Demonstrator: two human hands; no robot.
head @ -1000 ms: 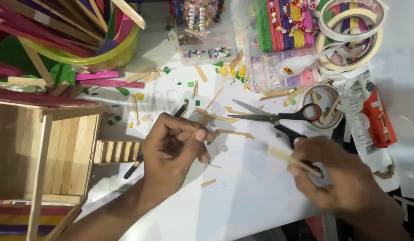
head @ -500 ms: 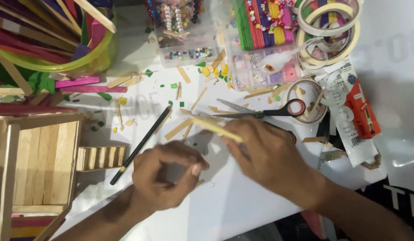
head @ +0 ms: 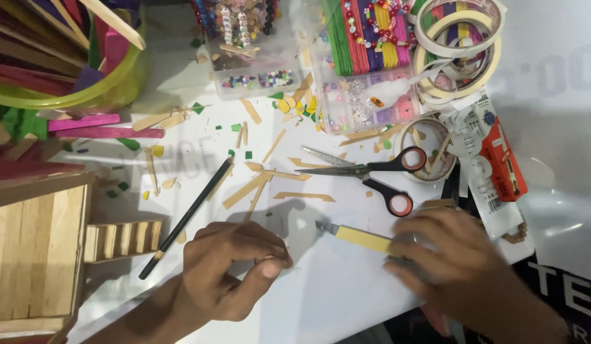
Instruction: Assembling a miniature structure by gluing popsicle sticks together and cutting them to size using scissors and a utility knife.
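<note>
My right hand [head: 452,264] grips a yellow craft knife [head: 362,239] low over the white sheet [head: 327,293], with its grey blade tip pointing left. My left hand [head: 235,271] rests on the sheet to the left of the blade, thumb and fingers pinched together. Nothing clear shows in the pinch. A black pencil [head: 187,216] lies diagonally just beyond the left hand. Cut wooden stick pieces [head: 254,188] are scattered above both hands.
Black-handled scissors [head: 372,169] lie beyond the knife. A box built of wooden sticks [head: 34,248] stands at the left with a small slatted piece [head: 123,239] beside it. At the back are a green bowl of coloured sticks [head: 72,95], bead boxes [head: 251,57], tape rolls [head: 458,38] and a red packet [head: 503,159].
My right hand has pulled back to the right and down with the yellow knife, laying it near the sheet. My left hand has stayed pinched in nearly the same place.
</note>
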